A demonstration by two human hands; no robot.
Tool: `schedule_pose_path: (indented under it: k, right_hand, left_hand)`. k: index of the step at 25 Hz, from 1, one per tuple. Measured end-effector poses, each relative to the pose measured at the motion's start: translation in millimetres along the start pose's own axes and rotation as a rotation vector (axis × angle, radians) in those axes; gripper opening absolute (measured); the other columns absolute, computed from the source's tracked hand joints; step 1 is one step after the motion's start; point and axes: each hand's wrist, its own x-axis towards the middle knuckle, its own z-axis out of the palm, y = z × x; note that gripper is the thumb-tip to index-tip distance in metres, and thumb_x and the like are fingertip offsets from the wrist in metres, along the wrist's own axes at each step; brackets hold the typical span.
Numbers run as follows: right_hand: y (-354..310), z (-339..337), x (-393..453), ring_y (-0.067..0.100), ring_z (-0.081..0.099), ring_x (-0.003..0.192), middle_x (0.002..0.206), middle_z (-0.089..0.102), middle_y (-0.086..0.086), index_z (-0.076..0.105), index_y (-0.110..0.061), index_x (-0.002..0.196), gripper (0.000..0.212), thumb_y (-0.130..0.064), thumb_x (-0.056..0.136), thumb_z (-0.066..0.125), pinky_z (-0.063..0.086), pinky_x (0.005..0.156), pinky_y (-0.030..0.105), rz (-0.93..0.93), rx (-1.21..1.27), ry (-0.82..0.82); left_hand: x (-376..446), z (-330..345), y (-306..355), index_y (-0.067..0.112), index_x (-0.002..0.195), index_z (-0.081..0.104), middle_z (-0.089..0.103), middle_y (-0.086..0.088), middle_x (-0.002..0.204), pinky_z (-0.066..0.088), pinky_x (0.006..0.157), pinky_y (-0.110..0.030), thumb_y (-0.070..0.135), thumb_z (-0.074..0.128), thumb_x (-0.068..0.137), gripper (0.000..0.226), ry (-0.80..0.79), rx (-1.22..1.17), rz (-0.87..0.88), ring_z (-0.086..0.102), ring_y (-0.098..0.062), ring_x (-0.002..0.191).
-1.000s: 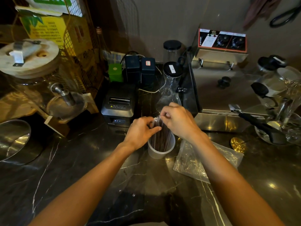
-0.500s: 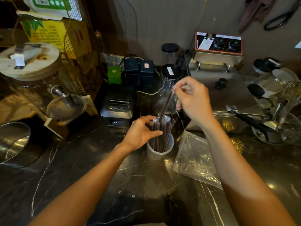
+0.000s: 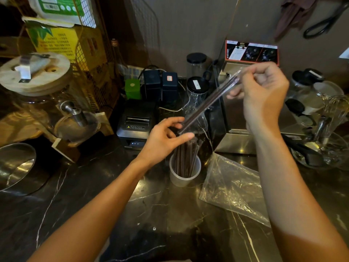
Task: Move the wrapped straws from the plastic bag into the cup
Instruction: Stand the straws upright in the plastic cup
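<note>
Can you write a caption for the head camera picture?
Right hand lifts one wrapped straw above the cup; the left hand touches its lower end.

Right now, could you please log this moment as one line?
right hand: pinches one straw top, tilted | left hand: open at its lower end | cup: holds straws | bag: flat beside cup
</note>
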Motion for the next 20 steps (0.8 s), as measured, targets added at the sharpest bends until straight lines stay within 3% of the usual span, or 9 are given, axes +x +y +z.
schedule_pose_path:
  k: [5, 7, 11, 15, 20]
  right_hand:
    - [9, -7, -12, 0.013, 0.068, 0.058, 0.072, 0.073, -0.001, 0.068, -0.009, 0.094, 0.009, -0.004, 0.098, 0.063, 0.062, 0.06, 0.031, 0.252, 0.104, 0.108]
    - [13, -9, -18, 0.013, 0.069, 0.06, 0.073, 0.071, 0.002, 0.069, -0.009, 0.095, 0.007, -0.005, 0.099, 0.064, 0.063, 0.062, 0.03, 0.309, 0.151, 0.119]
    - [17, -9, -25, 0.012, 0.067, 0.06, 0.072, 0.071, 0.003, 0.069, -0.01, 0.093, 0.01, -0.005, 0.099, 0.063, 0.061, 0.059, 0.026, 0.408, 0.261, 0.121]
    - [24, -15, -28, 0.013, 0.069, 0.063, 0.073, 0.073, 0.002, 0.068, -0.009, 0.096, 0.006, -0.007, 0.099, 0.063, 0.061, 0.059, 0.025, 0.452, 0.306, 0.135]
    - [48, -29, -49, 0.011, 0.067, 0.059, 0.077, 0.073, 0.003, 0.068, -0.009, 0.095, 0.01, -0.004, 0.1, 0.061, 0.061, 0.055, 0.024, 0.548, 0.194, 0.118]
  left_hand:
    - [7, -1, 11, 0.016, 0.124, 0.067, 0.062, -0.012, 0.12, 0.062, 0.073, -0.033, 0.026, 0.077, 0.09, 0.037, 0.066, 0.093, 0.045, 0.067, -0.027, 0.08]
    - [7, -1, 9, 0.013, 0.124, 0.066, 0.064, -0.014, 0.123, 0.062, 0.066, -0.029, 0.023, 0.075, 0.092, 0.035, 0.025, 0.046, 0.018, 0.069, -0.032, 0.077]
    - [4, 2, 6, 0.014, 0.14, 0.055, 0.068, -0.005, 0.115, 0.054, 0.059, -0.014, 0.019, 0.076, 0.092, 0.053, -0.052, -0.09, -0.125, 0.071, -0.014, 0.077]
    - [6, -2, 1, 0.008, 0.119, 0.072, 0.074, 0.009, 0.084, 0.049, 0.057, -0.013, 0.015, 0.07, 0.096, 0.024, -0.128, -0.189, -0.077, 0.065, 0.001, 0.067]
    - [15, -17, 8, 0.016, 0.106, 0.075, 0.072, 0.006, 0.08, 0.052, 0.063, -0.019, 0.01, 0.066, 0.098, 0.014, 0.076, -0.412, -0.113, 0.062, -0.004, 0.068]
